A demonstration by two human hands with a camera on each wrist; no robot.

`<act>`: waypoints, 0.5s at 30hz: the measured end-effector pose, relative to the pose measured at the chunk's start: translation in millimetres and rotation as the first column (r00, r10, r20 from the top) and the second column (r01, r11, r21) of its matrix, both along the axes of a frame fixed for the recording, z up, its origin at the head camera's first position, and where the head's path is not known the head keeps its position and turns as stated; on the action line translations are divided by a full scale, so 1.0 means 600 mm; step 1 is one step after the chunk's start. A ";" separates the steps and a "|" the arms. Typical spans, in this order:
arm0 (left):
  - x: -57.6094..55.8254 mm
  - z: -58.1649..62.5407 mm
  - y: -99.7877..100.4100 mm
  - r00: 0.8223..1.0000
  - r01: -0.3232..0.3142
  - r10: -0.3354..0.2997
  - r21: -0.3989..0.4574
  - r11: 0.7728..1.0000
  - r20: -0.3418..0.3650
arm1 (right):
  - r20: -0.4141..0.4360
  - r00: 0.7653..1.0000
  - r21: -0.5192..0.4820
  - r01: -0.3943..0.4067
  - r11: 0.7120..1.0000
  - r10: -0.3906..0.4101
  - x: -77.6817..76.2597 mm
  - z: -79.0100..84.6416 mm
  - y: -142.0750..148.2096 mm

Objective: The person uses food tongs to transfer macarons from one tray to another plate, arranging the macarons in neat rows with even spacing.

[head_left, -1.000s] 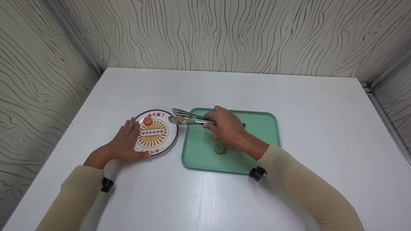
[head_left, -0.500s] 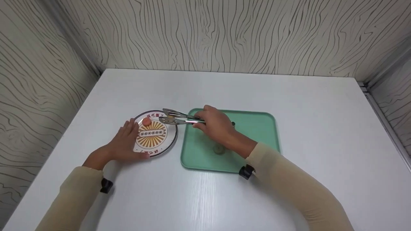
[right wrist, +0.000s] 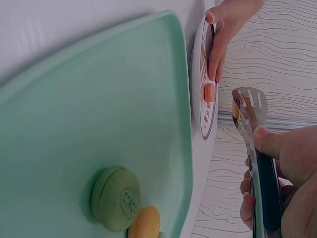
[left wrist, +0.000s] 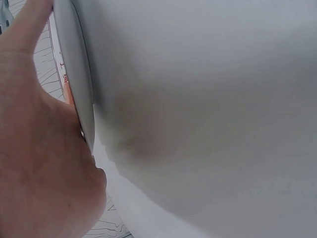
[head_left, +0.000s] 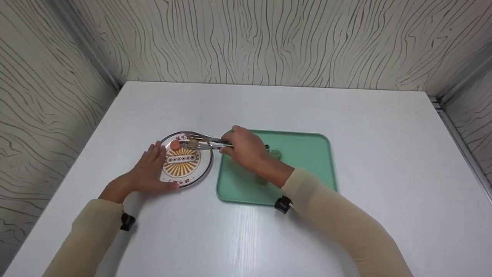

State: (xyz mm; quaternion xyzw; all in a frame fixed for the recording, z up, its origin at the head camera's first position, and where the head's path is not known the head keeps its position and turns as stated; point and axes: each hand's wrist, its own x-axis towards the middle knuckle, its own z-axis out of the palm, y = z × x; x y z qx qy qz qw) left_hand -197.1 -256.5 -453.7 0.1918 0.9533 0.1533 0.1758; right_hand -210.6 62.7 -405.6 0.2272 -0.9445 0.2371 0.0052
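My left hand (head_left: 148, 173) rests on the left side of a round white plate (head_left: 203, 165), its fingers extended along the rim and its thumb at the near edge. An orange-red macaron (head_left: 175, 145) lies on the plate near the fingertips. In my right hand (head_left: 248, 150) I grip metal tongs (right wrist: 267, 188) with dark handle panels. Between their slotted tips is a yellowish macaron (right wrist: 236, 110), held over the far part of the plate. The left wrist view shows the palm (left wrist: 44, 163) against the plate's edge.
Right of the plate lies a green tray (head_left: 307, 154). On it the right wrist view shows a green macaron (right wrist: 116, 198) touching an orange-yellow one (right wrist: 144, 222). My right forearm crosses the tray. Patterned walls (head_left: 246, 42) stand behind the white table (head_left: 238, 238).
My right hand has moved left, carrying the tongs and the yellowish macaron from the tray's left edge to over the plate. The left hand stays in place.
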 end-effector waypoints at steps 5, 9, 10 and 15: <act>0.000 0.002 0.000 1.000 0.001 -0.001 0.005 1.000 -0.001 | -0.010 1.000 0.025 0.003 1.000 -0.002 -0.004 -0.002 -0.009; 0.000 0.001 0.000 1.000 -0.002 0.002 0.007 1.000 0.001 | -0.009 1.000 0.049 0.008 0.999 -0.008 -0.007 -0.002 -0.016; 0.000 0.001 0.000 1.000 -0.002 0.002 0.003 1.000 0.001 | -0.006 1.000 0.052 0.010 0.999 -0.010 -0.008 -0.002 -0.017; 0.000 0.002 0.001 1.000 -0.006 0.006 0.003 1.000 0.002 | 0.005 1.000 0.053 0.014 0.998 -0.014 -0.010 -0.004 -0.022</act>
